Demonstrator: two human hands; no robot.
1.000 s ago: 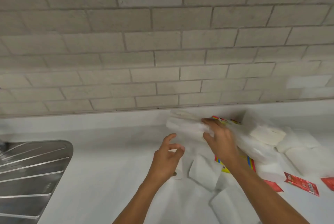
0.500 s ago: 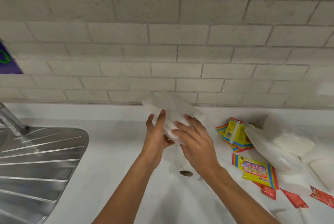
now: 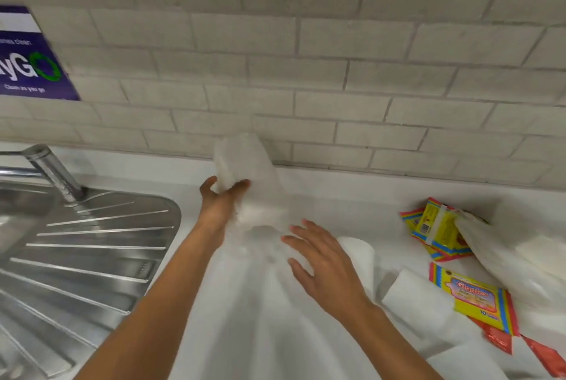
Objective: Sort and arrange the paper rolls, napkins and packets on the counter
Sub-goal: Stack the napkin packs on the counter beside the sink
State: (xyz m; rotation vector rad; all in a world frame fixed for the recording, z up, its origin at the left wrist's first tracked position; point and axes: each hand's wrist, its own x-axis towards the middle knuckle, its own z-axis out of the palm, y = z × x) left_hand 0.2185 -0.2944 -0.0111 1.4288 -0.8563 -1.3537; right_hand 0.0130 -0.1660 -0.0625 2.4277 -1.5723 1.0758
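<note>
**As the left hand is standing a wrapped roll by the wall, the right is hovering free**

While the left hand point(image 3: 221, 206) is gripping a wrapped paper roll point(image 3: 245, 177) at the far edge of the counter point(image 3: 337, 196), its fingers point(image 3: 237, 188) are curling around the roll's lower part, thumb on the left side. The roll's long axis is running near-upright, leaning slightly left, close against the tiled wall point(image 3: 306, 73). The right hand point(image 3: 321, 260) is spreading open and holding nothing, hovering just right of and nearer than the roll, so the left hand is the one placed to settle it. Another roll point(image 3: 361, 252) is lying just right of the open hand. Further right, yellow packets point(image 3: 476, 295) are reading "Giggles", more yellow ones point(image 3: 435, 226) are lying behind, and red sachets point(image 3: 502, 340) are sitting nearest. A purple sign point(image 3: 27, 55) on the far left is partly reading "Clean as you go". A steel drainer point(image 3: 92, 245) is lying left.
</note>
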